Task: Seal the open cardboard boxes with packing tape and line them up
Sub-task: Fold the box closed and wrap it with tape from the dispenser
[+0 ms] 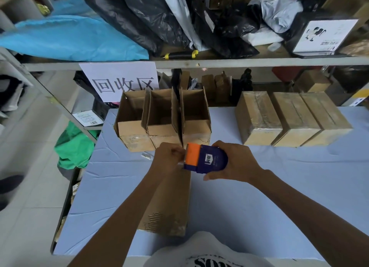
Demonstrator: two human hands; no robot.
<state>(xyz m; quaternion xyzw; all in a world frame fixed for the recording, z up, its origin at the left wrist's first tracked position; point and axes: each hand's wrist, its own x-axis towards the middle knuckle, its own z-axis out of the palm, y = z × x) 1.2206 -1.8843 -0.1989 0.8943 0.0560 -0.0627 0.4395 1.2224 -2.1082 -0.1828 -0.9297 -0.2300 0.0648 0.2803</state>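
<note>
Covering the table (259,187), blue cloth w/ shelving (219,62) behind.

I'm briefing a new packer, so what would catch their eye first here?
The blue and orange tape dispenser, gripped by the right hand mid-table while the left hand pinches at its front edge, above a closed box. Behind stand three open boxes at left, three sealed boxes at right.

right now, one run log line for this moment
right hand grips tape dispenser | left hand pinches at its orange end | closed box beneath | three open boxes waiting | three taped boxes lined up
</note>
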